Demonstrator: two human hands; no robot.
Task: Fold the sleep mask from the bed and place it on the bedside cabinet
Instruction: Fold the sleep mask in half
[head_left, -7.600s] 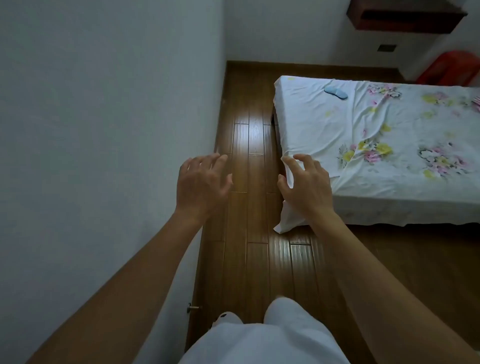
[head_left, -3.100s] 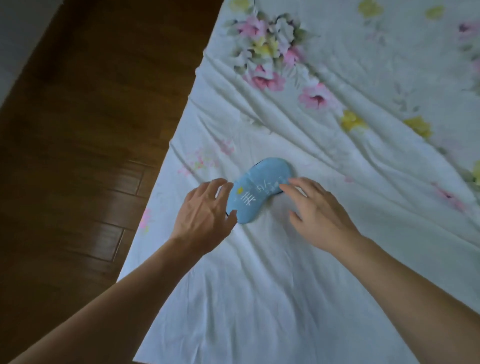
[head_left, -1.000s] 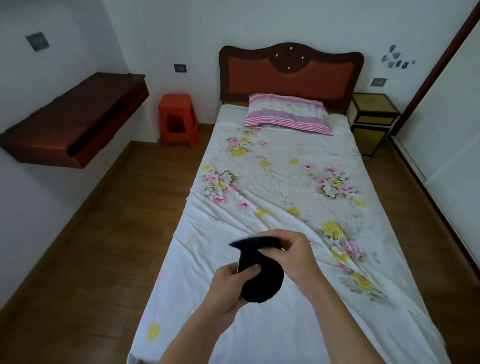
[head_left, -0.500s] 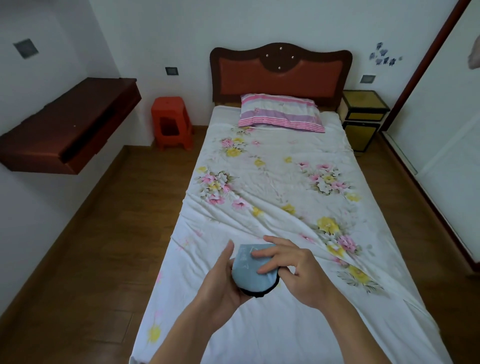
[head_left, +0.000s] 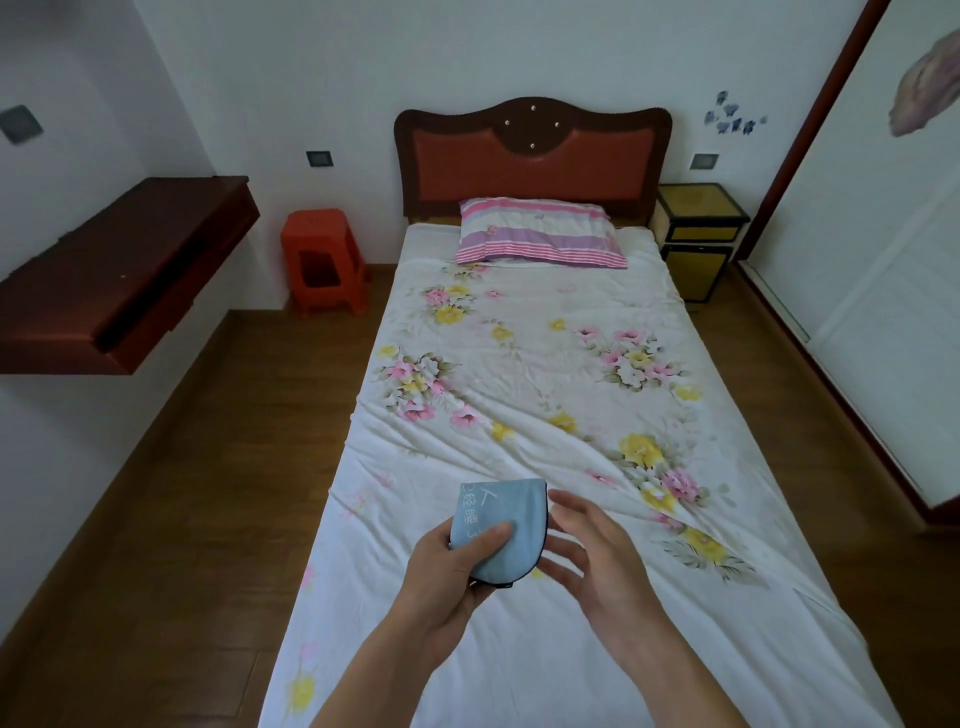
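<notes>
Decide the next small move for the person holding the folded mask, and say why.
Probably carry the mask toward the cabinet right of the headboard. The mask already looks folded in half, pinched in the left hand; the right hand is open beside it, and the cabinet stands at the far end of the bed.

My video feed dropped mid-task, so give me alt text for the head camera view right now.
The left hand holds a folded light-blue sleep mask above the foot of a floral-sheeted bed, thumb pressed on top, while the open right hand hovers beside it. The yellow bedside cabinet stands far off, right of the headboard.
</notes>
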